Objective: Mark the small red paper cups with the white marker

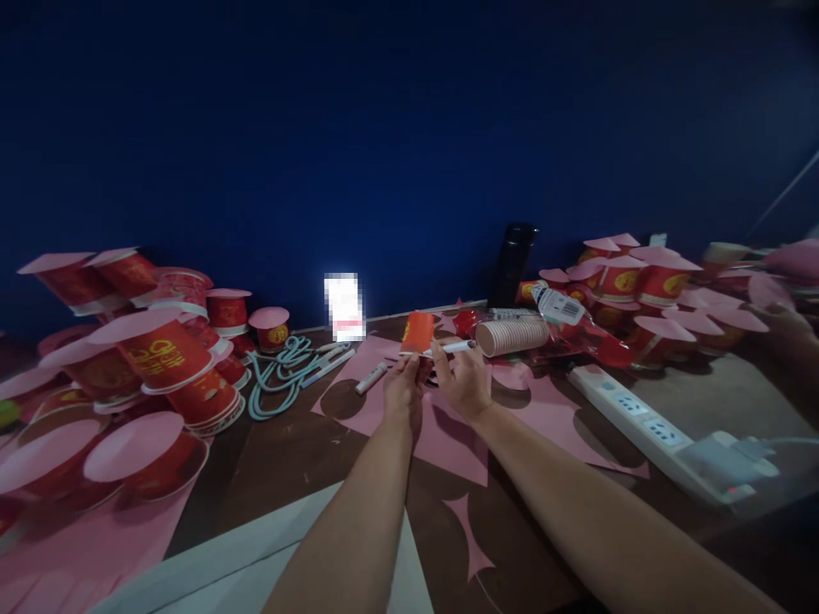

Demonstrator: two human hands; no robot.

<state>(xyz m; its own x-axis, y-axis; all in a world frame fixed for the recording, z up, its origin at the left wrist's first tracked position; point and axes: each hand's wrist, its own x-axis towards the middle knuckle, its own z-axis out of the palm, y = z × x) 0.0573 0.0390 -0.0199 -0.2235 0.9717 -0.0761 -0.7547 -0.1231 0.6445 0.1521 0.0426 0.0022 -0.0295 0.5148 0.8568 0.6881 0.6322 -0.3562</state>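
A small red paper cup (416,331) with yellow print is held out over the middle of the table. The fingers of my left hand (403,388) are closed on its lower edge. In my right hand (466,381) is a white marker pen (455,347), gripped between thumb and fingers close beside the cup. Whether the pen's tip touches the cup cannot be made out. Below both hands lies a cut-out pink paper sheet (461,439). Another white marker (371,378) rests on the paper to the left of my hands.
Red cups topped with pink discs (159,350) crowd the left; more cups (665,277) fill the right. A coiled pale-blue cable (275,375), a bright phone screen (345,307), a stack of paper cups (512,337), a black flask (512,264) and a power strip (640,418) surround my hands.
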